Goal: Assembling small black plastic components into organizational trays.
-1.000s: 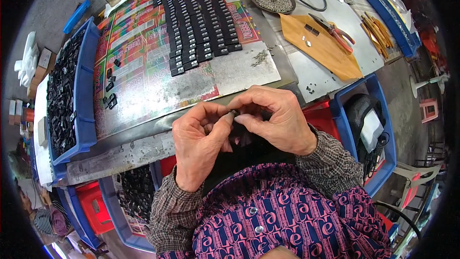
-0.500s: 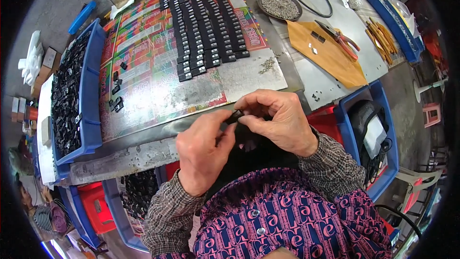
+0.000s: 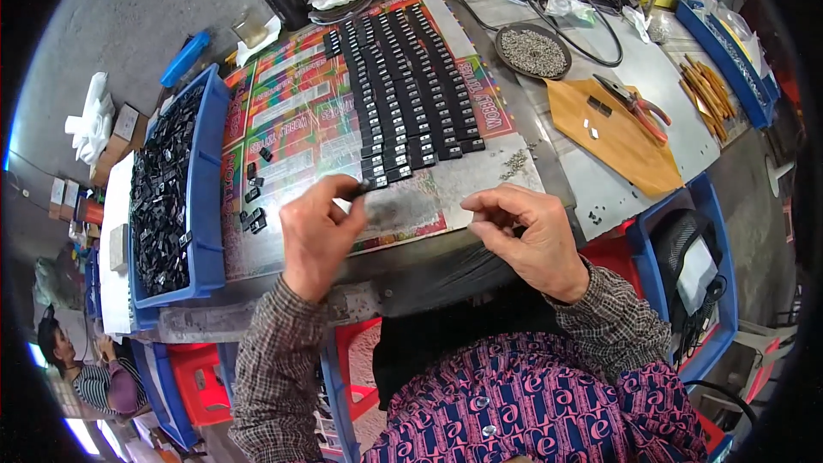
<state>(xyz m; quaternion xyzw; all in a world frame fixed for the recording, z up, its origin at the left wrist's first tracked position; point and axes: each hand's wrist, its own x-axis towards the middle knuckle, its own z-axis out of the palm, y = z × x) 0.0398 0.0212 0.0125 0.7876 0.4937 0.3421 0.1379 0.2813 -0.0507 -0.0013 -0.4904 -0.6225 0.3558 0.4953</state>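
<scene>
My left hand [image 3: 315, 236] is pinched on a small black plastic part [image 3: 358, 191], beside the near end of the leftmost row. Its fingers partly hide the part. The rows of black parts with small light metal pieces [image 3: 399, 120] lie side by side on a colourful printed board [image 3: 291, 150]. My right hand [image 3: 533, 238] hovers over the table's front edge, fingers curled, with thumb and forefinger tips apart and nothing visible between them. Close to it, tiny metal pieces [image 3: 514, 163] are scattered on the board's right corner.
A blue bin of black parts [image 3: 206, 197] stands at the left. Several loose black parts [image 3: 255, 221] lie near it. To the right are a round dish of metal pieces [image 3: 533, 51], pliers [image 3: 639, 107] and brown paper [image 3: 613, 141]. A person [image 3: 94, 369] sits far left.
My hands have parted from holding the black part together. The left has carried it left and forward to the rows; the right has moved slightly right and its fingertips have opened. The view has shifted.
</scene>
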